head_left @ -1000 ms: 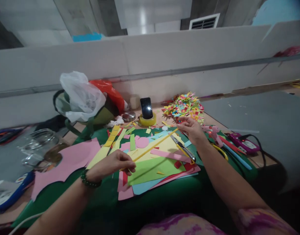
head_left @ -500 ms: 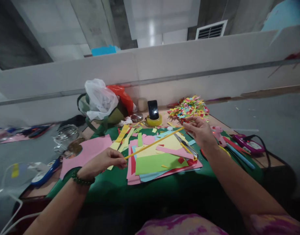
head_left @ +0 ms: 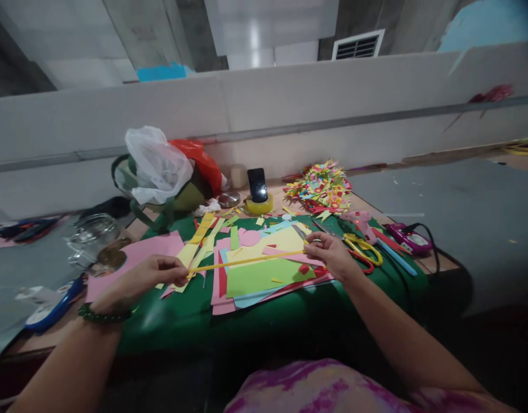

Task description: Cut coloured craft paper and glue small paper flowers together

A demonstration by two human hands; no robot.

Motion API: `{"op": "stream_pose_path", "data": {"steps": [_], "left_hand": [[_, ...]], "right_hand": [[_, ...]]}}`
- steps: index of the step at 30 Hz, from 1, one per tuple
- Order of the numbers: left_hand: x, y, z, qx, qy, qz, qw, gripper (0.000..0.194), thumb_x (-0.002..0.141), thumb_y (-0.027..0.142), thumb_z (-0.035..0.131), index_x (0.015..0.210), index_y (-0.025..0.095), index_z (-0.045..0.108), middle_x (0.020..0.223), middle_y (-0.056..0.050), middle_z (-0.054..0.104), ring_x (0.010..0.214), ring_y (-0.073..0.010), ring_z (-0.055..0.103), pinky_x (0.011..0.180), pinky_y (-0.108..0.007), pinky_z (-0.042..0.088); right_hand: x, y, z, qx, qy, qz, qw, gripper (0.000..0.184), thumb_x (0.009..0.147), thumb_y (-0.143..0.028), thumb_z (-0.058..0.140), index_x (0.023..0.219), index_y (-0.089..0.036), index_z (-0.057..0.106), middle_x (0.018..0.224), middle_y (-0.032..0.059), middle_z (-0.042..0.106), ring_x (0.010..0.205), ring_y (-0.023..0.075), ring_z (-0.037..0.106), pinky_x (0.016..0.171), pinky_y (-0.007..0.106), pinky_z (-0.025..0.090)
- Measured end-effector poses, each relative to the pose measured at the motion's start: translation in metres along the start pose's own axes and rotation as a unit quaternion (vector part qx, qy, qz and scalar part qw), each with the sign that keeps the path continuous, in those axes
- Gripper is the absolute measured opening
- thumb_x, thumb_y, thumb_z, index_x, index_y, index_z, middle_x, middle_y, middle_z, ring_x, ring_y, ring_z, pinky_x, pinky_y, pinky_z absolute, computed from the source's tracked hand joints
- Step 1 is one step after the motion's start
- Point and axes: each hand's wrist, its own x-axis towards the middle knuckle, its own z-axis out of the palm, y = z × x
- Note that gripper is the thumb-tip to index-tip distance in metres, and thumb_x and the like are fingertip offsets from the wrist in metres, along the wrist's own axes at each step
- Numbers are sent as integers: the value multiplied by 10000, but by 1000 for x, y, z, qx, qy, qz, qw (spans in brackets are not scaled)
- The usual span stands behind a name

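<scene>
"Where do we have the yellow strip (head_left: 247, 261)?"

"We hold it stretched nearly straight between our two hands, above the stack of paper, with its right end a little farther from us than its left."

"And how is our grip at each end?"

"Our left hand (head_left: 155, 273) has thumb and fingers pinched together on the left end. Our right hand (head_left: 330, 253) is pinched in the same way on the right end, its fingers close to a pair of scissors with yellow handles (head_left: 362, 243)."

"What lies under the strip?"

"We see a green sheet (head_left: 264, 280) on top of the stack, and the green cover (head_left: 169, 321) spread over our worktop (head_left: 447, 265). To our left is a pink sheet (head_left: 154, 249) with curved cuts in its edge."

"And farther back?"

"We have a phone (head_left: 257, 184) leaning upright by a roll of yellow tape (head_left: 261, 207), and a heap of colourful paper pieces (head_left: 322, 186) to its right. A pink glue gun (head_left: 362, 225) lies beyond our right hand."
</scene>
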Motion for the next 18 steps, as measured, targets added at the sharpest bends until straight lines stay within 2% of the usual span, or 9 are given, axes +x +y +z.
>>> {"op": "stream_pose_path", "data": {"steps": [5, 7, 9, 10, 12, 14, 16, 18], "left_hand": [[7, -8, -5, 69, 4, -19, 997, 373, 660, 566, 647, 586, 200, 652, 659, -56, 692, 687, -228, 622, 655, -287, 472], [8, -8, -1, 158, 56, -37, 985, 359, 687, 548, 622, 643, 196, 676, 724, -89, 718, 728, -271, 641, 672, -321, 480], [8, -2, 15, 270, 157, -33, 949, 382, 751, 524, 565, 818, 178, 714, 889, -141, 735, 837, -328, 649, 739, -385, 487], [7, 3, 28, 321, 214, -13, 923, 416, 800, 501, 513, 940, 161, 709, 999, -171, 721, 919, -353, 640, 798, -426, 479], [7, 16, 67, 379, 257, 70, 886, 428, 880, 392, 414, 1098, 123, 666, 1181, -206, 657, 1105, -368, 583, 915, -483, 439], [10, 29, 115, 394, 248, 143, 874, 453, 917, 366, 374, 1222, 125, 607, 1312, -204, 581, 1223, -343, 519, 986, -491, 407], [17, 35, 161, 396, 213, 204, 870, 562, 926, 474, 369, 1369, 148, 484, 1430, -175, 478, 1324, -325, 425, 1036, -500, 376], [26, 35, 195, 398, 161, 243, 870, 675, 909, 575, 350, 1436, 155, 395, 1476, -168, 414, 1376, -315, 353, 1060, -503, 356]], "right_hand": [[-5, 6, 2, -117, -52, -7, 992, 396, 575, -401, 792, 827, -183, 579, 583, -11, 666, 543, 151, 625, 579, 292, 494], [-7, 12, 6, -192, -52, -28, 980, 284, 650, -357, 723, 829, -190, 581, 594, -9, 668, 535, 149, 614, 556, 280, 477], [-7, 21, 11, -284, -37, -61, 956, 177, 697, -298, 661, 828, -200, 592, 622, -9, 676, 558, 150, 614, 556, 271, 464], [-7, 25, 13, -331, -26, -78, 940, 137, 715, -268, 636, 831, -205, 600, 652, -6, 687, 587, 153, 624, 569, 270, 461], [-7, 31, 17, -417, -12, -100, 903, 104, 751, -224, 596, 853, -214, 616, 737, 5, 715, 653, 158, 647, 603, 270, 460], [-7, 36, 19, -481, -8, -112, 869, 118, 784, -204, 574, 886, -220, 630, 793, 12, 729, 689, 162, 662, 624, 269, 454], [-9, 38, 20, -535, -7, -130, 834, 150, 815, -196, 560, 939, -221, 640, 810, 16, 735, 711, 168, 670, 642, 270, 445], [-11, 39, 20, -594, -13, -153, 789, 175, 855, -187, 528, 978, -216, 649, 839, 29, 735, 744, 176, 671, 657, 271, 436]]}}
